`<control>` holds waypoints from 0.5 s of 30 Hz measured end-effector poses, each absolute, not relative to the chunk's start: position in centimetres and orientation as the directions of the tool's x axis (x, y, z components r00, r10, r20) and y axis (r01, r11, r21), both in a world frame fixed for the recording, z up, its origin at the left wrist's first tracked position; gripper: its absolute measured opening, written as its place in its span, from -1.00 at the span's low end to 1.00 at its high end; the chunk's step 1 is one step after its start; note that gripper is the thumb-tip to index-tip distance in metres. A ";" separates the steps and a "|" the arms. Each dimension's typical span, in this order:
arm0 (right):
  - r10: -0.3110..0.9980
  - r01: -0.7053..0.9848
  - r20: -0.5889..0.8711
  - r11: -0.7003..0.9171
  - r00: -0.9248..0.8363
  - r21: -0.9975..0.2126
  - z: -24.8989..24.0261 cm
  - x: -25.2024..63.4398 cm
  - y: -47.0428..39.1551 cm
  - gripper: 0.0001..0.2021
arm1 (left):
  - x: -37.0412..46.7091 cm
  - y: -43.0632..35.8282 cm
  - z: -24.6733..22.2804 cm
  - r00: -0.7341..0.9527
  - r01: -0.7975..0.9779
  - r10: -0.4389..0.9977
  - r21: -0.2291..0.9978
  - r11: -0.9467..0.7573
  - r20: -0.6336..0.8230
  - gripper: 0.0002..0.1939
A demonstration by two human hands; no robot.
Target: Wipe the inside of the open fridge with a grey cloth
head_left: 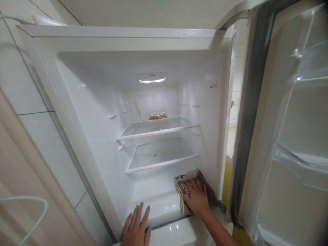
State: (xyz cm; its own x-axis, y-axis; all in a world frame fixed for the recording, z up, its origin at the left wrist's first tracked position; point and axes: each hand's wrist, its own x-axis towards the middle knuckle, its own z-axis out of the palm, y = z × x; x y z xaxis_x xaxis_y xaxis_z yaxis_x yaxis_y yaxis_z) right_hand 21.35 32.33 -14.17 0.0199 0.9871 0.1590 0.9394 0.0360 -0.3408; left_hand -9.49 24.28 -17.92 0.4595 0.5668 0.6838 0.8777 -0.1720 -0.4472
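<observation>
My right hand (197,197) lies on a dark brown patterned cloth or folded bundle (191,177) at the lower right of the open fridge; its fingers are spread over the top. What the bundle is exactly, I cannot make out. My left hand (136,225) is at the front lower edge of the fridge, fingers apart, holding nothing. Above the hands are two glass shelves, the lower one (164,153) with a small dark spot and the upper one (138,129) with a small clear-wrapped brownish item (158,116) at its back.
The fridge door (289,112) stands open on the right, with clear door racks (302,159). A lit lamp (152,78) is at the top inside. White tiles (33,130) and a beige surface (23,177) are on the left.
</observation>
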 end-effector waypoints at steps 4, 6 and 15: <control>0.991 0.943 0.130 0.048 -0.005 -0.329 -14.4 21.1 34.7 -0.44 | -10.4 25.1 -17.2 0.511 0.848 0.552 -0.492 -0.198 0.659 -0.39; 0.990 0.944 0.141 0.073 -0.029 -0.321 -14.6 20.9 36.1 -0.44 | -10.5 25.4 -16.9 0.527 0.838 0.541 -0.507 -0.203 0.655 -0.40; 0.969 0.936 0.223 0.174 -0.108 -0.306 -15.6 20.6 43.1 -0.49 | -11.1 28.0 -17.4 0.571 0.814 0.459 -0.541 -0.211 0.681 -0.43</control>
